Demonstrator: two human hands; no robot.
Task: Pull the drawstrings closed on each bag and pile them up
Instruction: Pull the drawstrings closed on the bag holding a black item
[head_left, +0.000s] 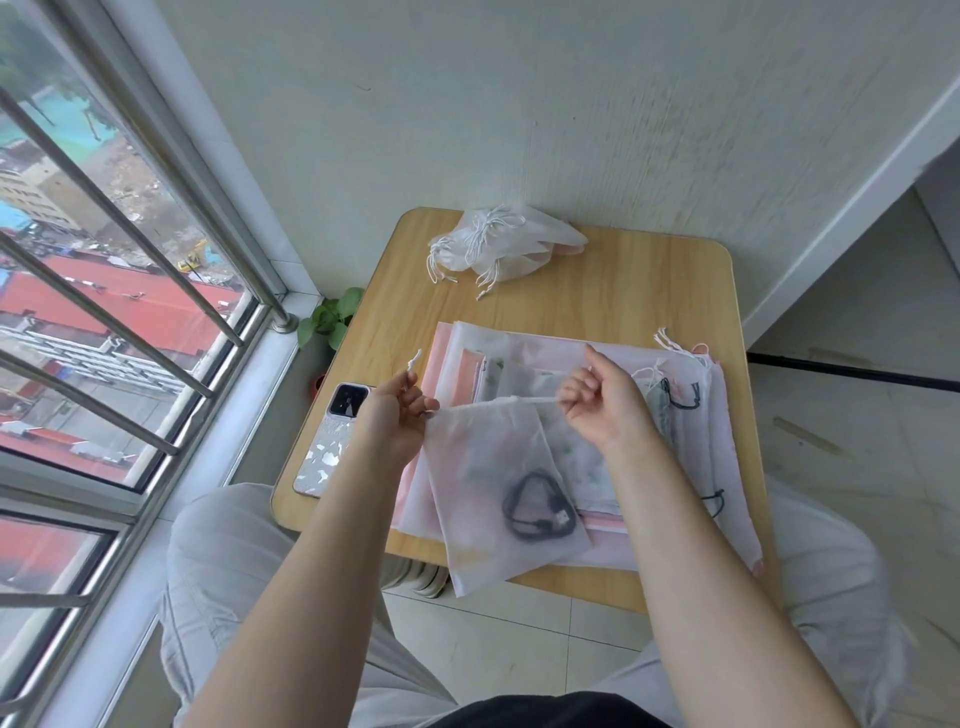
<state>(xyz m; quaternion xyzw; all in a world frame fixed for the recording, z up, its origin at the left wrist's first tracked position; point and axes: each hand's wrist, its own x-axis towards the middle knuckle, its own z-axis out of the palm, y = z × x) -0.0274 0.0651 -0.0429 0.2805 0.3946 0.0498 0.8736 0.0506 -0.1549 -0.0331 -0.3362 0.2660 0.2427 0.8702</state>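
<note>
A frosted white drawstring bag (493, 467) with a coiled black cable (540, 512) inside hangs over the front of the small wooden table (597, 291). My left hand (395, 421) grips the bag's top left corner and its white drawstring end (414, 359), which sticks up above the fingers. My right hand (608, 400) pinches the cord at the bag's top right. Under it lies a flat stack of larger translucent and pink bags (545, 358). A pile of closed white bags (498, 241) sits at the table's far edge.
A phone (332, 441) lies on the table's left side beside my left hand. A small green plant (332, 317) stands by the window sill. The barred window (104, 312) is on the left, a wall behind the table, tiled floor to the right.
</note>
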